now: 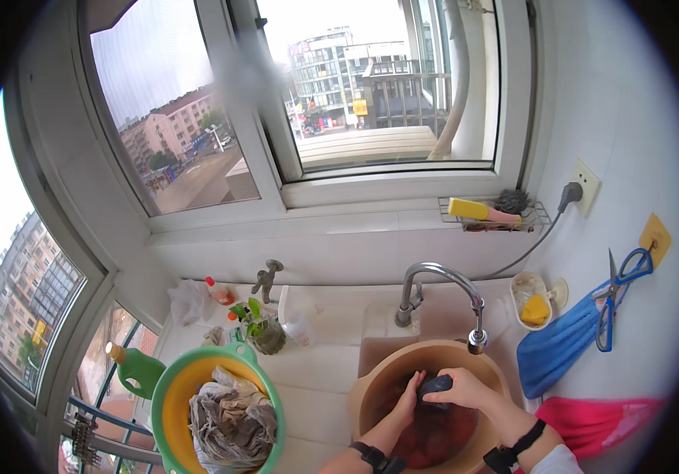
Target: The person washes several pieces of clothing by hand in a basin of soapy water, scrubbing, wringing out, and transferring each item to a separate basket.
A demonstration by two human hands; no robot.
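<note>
Both my hands are over a tan plastic basin (365,378) standing in the sink. My right hand (466,387) is closed round a dark, rounded object (436,385), whose exact kind I cannot make out. Close by on its left, my left hand (407,397) has its fingers stretched out and pointing up toward that object; whether they touch it is unclear. Below the hands, the basin holds reddish-brown liquid (434,442) with darker shapes in it. Just behind and above the basin's far rim curves a chrome faucet (477,304).
To the left, a green-rimmed yellow tub (164,411) holds crumpled grey cloths (233,419). A green jug (138,370) and a potted plant (264,332) stand nearby. Blue-handled scissors (608,304), a blue cloth (556,355) and a pink cloth (592,423) hang on the right wall.
</note>
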